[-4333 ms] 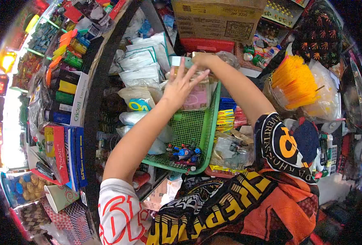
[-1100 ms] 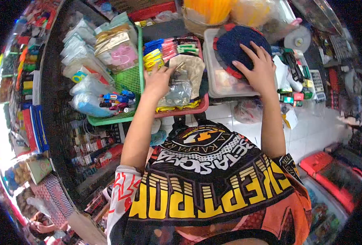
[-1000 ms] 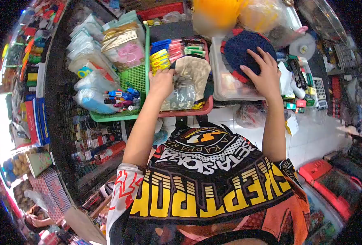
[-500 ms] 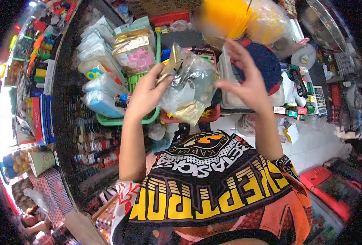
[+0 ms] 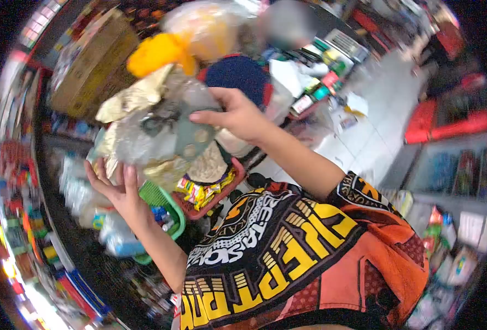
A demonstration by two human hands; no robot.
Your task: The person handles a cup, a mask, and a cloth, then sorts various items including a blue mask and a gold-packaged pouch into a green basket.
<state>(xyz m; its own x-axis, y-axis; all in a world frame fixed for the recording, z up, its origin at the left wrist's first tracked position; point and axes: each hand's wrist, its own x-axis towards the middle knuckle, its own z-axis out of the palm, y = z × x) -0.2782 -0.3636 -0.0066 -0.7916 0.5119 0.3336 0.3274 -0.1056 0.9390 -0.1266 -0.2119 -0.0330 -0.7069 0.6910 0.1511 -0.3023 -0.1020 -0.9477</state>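
Note:
A crumpled clear plastic bag (image 5: 144, 135) with gold parts and round coin-like pieces inside is held up in front of me. My right hand (image 5: 235, 115) grips its right side between thumb and fingers. At the bag's lower left edge is my left hand (image 5: 117, 190), its fingers spread apart; whether it touches the plastic is hard to tell. Beneath the bag, a red basket (image 5: 191, 213) holds yellow packets (image 5: 202, 192). A green basket (image 5: 178, 212) stands beside it on the left.
A navy round item (image 5: 238, 80) lies beyond my right hand. An orange-yellow bundle (image 5: 158, 55) and a cardboard box (image 5: 95, 63) are at the upper left. Plastic-wrapped packs (image 5: 117, 234) sit at the left. White floor tiles (image 5: 359, 146) show at the right.
The view has turned. My right hand has come onto the bag and now grips it. My left hand has opened from its grip and moved to the bag's lower edge.

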